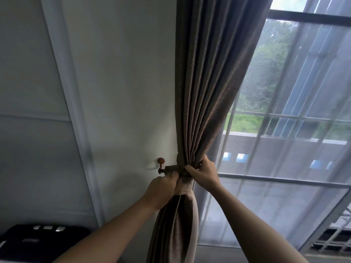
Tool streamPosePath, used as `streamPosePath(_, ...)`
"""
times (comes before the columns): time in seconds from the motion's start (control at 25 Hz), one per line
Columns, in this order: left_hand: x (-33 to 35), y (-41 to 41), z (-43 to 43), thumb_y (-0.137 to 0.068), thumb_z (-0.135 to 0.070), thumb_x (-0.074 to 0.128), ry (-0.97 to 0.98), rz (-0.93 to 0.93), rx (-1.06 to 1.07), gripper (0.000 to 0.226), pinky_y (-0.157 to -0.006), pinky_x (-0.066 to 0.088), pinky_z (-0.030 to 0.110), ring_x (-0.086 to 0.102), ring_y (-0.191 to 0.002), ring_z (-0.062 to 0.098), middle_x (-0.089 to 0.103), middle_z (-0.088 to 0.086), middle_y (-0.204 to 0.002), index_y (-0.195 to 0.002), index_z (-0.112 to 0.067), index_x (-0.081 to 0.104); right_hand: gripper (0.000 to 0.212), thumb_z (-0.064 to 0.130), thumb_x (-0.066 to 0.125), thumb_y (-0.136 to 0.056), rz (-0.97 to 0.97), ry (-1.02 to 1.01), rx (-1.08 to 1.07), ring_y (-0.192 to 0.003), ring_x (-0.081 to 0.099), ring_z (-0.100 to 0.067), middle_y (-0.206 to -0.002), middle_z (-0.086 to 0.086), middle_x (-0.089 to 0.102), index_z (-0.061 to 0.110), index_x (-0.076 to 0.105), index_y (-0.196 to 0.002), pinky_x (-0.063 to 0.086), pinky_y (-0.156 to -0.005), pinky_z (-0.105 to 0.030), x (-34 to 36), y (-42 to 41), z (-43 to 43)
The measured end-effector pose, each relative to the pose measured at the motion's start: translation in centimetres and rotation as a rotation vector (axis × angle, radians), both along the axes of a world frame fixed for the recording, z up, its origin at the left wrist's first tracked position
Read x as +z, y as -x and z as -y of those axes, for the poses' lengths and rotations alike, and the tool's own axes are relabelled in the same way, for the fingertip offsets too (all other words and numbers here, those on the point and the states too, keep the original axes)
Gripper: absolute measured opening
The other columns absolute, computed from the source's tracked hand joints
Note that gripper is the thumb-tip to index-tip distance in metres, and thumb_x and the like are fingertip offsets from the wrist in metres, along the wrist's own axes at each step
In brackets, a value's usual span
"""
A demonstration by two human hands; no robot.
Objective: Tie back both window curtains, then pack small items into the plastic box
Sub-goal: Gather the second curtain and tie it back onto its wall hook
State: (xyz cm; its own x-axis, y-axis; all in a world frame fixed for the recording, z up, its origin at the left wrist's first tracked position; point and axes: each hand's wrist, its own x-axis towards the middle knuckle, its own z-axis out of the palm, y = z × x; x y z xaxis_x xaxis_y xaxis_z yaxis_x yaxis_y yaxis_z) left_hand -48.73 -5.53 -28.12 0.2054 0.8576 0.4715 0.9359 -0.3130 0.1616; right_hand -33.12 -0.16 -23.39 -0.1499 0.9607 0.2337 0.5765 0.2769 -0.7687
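black boxy appliance (38, 242) low on your left | round-knobbed wooden wall hook (161, 164) holds brown fabric tieback band (171, 168) | your left hand (163, 188) curls its fingers on that band | brown pleated curtain (205, 92) gathered beside the wall | your right hand (203, 174) wraps the gathered folds at the band | sheer white curtain (284, 149) on your right

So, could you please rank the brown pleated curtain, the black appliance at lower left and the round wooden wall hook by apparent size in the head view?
1. Brown pleated curtain.
2. Black appliance, cropped and seemingly nearer, so less certain.
3. Round wooden wall hook, smallest.
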Motion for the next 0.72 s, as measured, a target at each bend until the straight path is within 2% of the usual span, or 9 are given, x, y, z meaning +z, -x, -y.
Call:
streamPosePath(0.04,-0.1,0.2,0.0,-0.092,-0.023,0.052,-0.015,-0.040,-0.026,0.012,-0.039,0.045,0.030,0.062,-0.045,0.027,0.065,0.008,-0.063,-0.091,-0.014,0.044,0.043,0.040,0.067,-0.064,-0.004,-0.001,0.006,-0.085,0.062,-0.020,-0.086,0.005,0.064,0.023,0.053,-0.100,0.054,-0.077,-0.038,0.0,0.0,-0.1)
streamPosePath(0.12,-0.1,0.6,0.0,-0.090,-0.029,0.052,0.021,-0.161,-0.106,0.018,-0.037,0.044,0.027,0.062,-0.043,0.024,0.066,0.004,-0.061,-0.100,-0.015,0.050,0.046,0.043,0.064,-0.062,-0.010,0.004,0.033,-0.087,0.062,-0.020,-0.090,0.004,0.066,0.024,0.053,-0.102,0.054,-0.079,-0.040,0.0,-0.2,-0.3)
streamPosePath(0.24,2.8,1.3,0.4,-0.089,-0.053,0.036,0.109,-0.145,-0.150,0.052,-0.061,0.051,0.036,0.067,-0.076,0.031,0.069,0.013,-0.090,-0.112,-0.011,0.056,0.054,0.050,0.059,-0.056,-0.005,0.004,0.048,-0.089,0.063,-0.020,-0.093,0.004,0.067,0.025,0.054,-0.104,0.054,-0.081,-0.043,-0.1,-0.4,-0.6)
streamPosePath(0.28,3.7,1.8,0.2,-0.090,-0.053,0.039,0.173,-0.143,-0.123,0.050,-0.071,0.051,0.037,0.065,-0.087,0.033,0.067,0.015,-0.101,-0.114,-0.013,0.055,0.056,0.051,0.058,-0.056,0.002,0.002,0.053,-0.089,0.063,-0.021,-0.094,0.003,0.068,0.024,0.055,-0.105,0.054,-0.081,-0.044,-0.1,-0.5,-0.6)
streamPosePath(0.36,4.8,3.0,-0.7,-0.093,-0.050,0.042,0.211,-0.220,-0.004,0.042,-0.079,0.047,0.036,0.063,-0.097,0.033,0.065,0.014,-0.107,-0.118,-0.020,0.057,0.058,0.049,0.057,-0.056,0.005,-0.005,0.064,-0.088,0.063,-0.022,-0.093,0.001,0.068,0.021,0.055,-0.106,0.054,-0.080,-0.044,-0.2,-0.6,-0.7)
streamPosePath(0.44,5.2,4.8,-0.8,-0.095,-0.048,0.040,0.234,-0.212,0.064,0.037,-0.075,0.044,0.034,0.063,-0.093,0.030,0.065,0.010,-0.096,-0.114,-0.023,0.060,0.055,0.044,0.060,-0.060,-0.002,-0.005,0.072,-0.087,0.063,-0.022,-0.092,0.000,0.067,0.018,0.055,-0.108,0.054,-0.078,-0.041,-0.3,-0.6,-0.9)
streamPosePath(0.56,3.7,6.7,-0.9,-0.093,-0.046,0.046,0.417,0.059,-0.064,0.033,-0.062,0.040,0.025,0.060,-0.068,0.012,0.054,-0.004,-0.067,-0.096,-0.017,0.063,0.037,0.028,0.066,-0.069,-0.016,-0.019,0.069,-0.085,0.061,-0.020,-0.087,0.003,0.064,0.016,0.056,-0.103,0.048,-0.072,-0.031,-0.6,-0.7,-1.4)
streamPosePath(0.64,3.0,7.3,-1.0,-0.082,-0.049,0.061,0.515,0.130,-0.183,0.030,-0.055,0.037,0.013,0.054,-0.056,0.001,0.052,-0.012,-0.062,-0.086,-0.020,0.061,0.032,0.025,0.066,-0.071,-0.020,-0.030,0.073,-0.083,0.061,-0.018,-0.085,0.004,0.062,0.018,0.056,-0.100,0.047,-0.070,-0.029,-0.7,-0.8,-1.6)
streamPosePath(0.72,2.3,8.4,-2.0,-0.079,-0.047,0.067,0.533,0.083,-0.212,0.032,-0.054,0.036,0.013,0.052,-0.055,0.001,0.055,-0.009,-0.064,-0.079,-0.016,0.059,0.030,0.025,0.066,-0.071,-0.019,-0.050,0.076,-0.080,0.061,-0.017,-0.084,0.005,0.063,0.018,0.056,-0.098,0.050,-0.070,-0.033,-1.0,-1.0,-2.0)
